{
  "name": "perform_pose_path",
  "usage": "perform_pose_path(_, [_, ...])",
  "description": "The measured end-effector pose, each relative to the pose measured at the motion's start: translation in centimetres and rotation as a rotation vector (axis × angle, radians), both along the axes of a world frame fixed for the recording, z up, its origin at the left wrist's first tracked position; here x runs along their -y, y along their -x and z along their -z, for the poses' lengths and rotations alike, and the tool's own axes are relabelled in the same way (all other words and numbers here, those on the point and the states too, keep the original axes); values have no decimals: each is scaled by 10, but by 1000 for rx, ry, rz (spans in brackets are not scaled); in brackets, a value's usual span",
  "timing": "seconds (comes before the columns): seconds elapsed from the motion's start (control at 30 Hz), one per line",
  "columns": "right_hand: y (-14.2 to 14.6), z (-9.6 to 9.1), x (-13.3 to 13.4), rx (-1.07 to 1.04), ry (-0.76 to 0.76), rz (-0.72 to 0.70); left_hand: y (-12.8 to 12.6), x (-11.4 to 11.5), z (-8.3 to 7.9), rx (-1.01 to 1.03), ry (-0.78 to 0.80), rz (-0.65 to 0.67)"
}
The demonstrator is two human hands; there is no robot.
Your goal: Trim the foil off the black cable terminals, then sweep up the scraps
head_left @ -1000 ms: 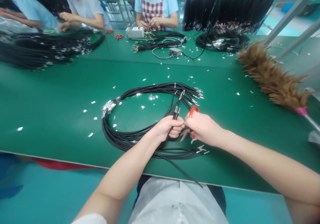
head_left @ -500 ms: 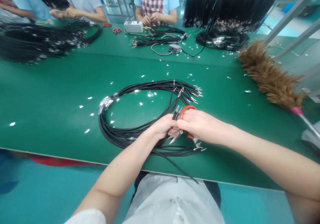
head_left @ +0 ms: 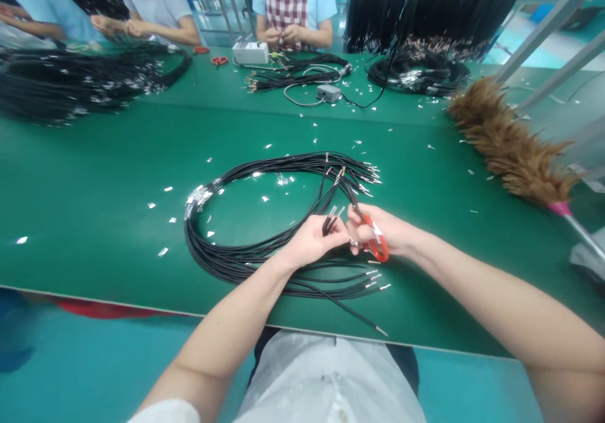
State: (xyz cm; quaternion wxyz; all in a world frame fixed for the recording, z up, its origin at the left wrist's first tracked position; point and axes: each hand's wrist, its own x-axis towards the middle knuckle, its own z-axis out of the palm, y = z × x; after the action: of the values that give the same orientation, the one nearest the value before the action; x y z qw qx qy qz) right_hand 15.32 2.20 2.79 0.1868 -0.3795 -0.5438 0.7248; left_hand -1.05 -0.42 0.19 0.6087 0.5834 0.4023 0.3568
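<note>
A looped bundle of thin black cables (head_left: pixel 236 254) lies on the green table, bound at its left end with clear wrapping (head_left: pixel 197 200). My left hand (head_left: pixel 314 240) is closed on several of these cables, their pale ends sticking up past the fingers. Close by on the right, my right hand (head_left: pixel 373 227) holds a pair of scissors with orange-red handles (head_left: pixel 379 246); the blades point up and away. Its fingertips are pinched near the left fingertips, by a small pale wire end. Other stripped cable ends (head_left: pixel 373 278) fan out below the hands.
Small white scraps (head_left: pixel 163 251) are scattered over the green table (head_left: pixel 94 208). A brown feather duster (head_left: pixel 513 145) lies at right. Across the table are more cable bundles (head_left: pixel 85 79), a white box (head_left: pixel 250 52), a grey box (head_left: pixel 329 92), red scissors (head_left: pixel 219 61) and several co-workers.
The scissors have swung from blades down between the hands to blades up in my right hand, which has turned. The left hand keeps its hold on the cables.
</note>
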Motion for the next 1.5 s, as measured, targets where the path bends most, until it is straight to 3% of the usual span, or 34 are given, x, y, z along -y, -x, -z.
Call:
perform_pose_path(0.07, [2, 0, 3, 45, -194, 80, 0, -1, -1, 50, 42, -77])
perform_pose_path(0.17, [5, -2, 4, 291, -750, 161, 2, -4, -2, 239, 258, -103])
perform_pose_path(0.27, [7, -4, 1, 460, -1273, 121, 7, -9, -1, 378, 431, -27])
perform_pose_path(0.37, [3, -8, -2, 547, -1485, 128, 12, -15, 0, 435, 396, -109])
perform_pose_path(0.5, [-8, -12, 1, 722, -1426, 149, 15, -18, -1, 483, 293, -275])
perform_pose_path(0.73, [-12, -4, 12, 1005, -1408, 30, 13, -16, -4, 447, 266, -330])
perform_pose_path(1.5, [-12, -3, 15, 1060, -1355, -38, 8, -12, -5, 365, 186, -383])
